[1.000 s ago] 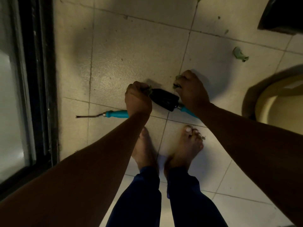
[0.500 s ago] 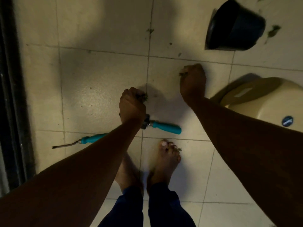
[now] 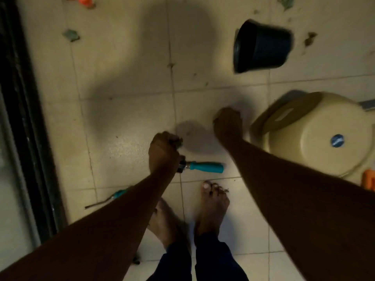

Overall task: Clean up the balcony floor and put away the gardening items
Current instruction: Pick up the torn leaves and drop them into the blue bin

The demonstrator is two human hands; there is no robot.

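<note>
My left hand [image 3: 163, 153] is a closed fist with bits of plant debris sticking out at the knuckles. My right hand [image 3: 228, 123] is also curled shut above the tiles, next to the cream tub; a little debris shows at its edge. A trowel with a teal handle [image 3: 206, 166] lies on the floor under my left hand, its dark blade mostly hidden. A second teal-handled tool with a thin metal prong [image 3: 105, 200] lies to the left, partly behind my left forearm. A black pot [image 3: 261, 47] lies tipped on its side at the upper right.
An overturned cream plastic tub [image 3: 316, 138] sits at the right. Leaf scraps [image 3: 70, 35] and soil specks dot the tiles. Orange items show at the top left [image 3: 85, 0] and right edge [image 3: 369, 180]. A dark door frame [image 3: 24, 118] runs down the left. My bare feet [image 3: 213, 205] stand below.
The view has shifted up and away from the floor; both fists have risen from the tools, and the black pot and cream tub have come further into view.
</note>
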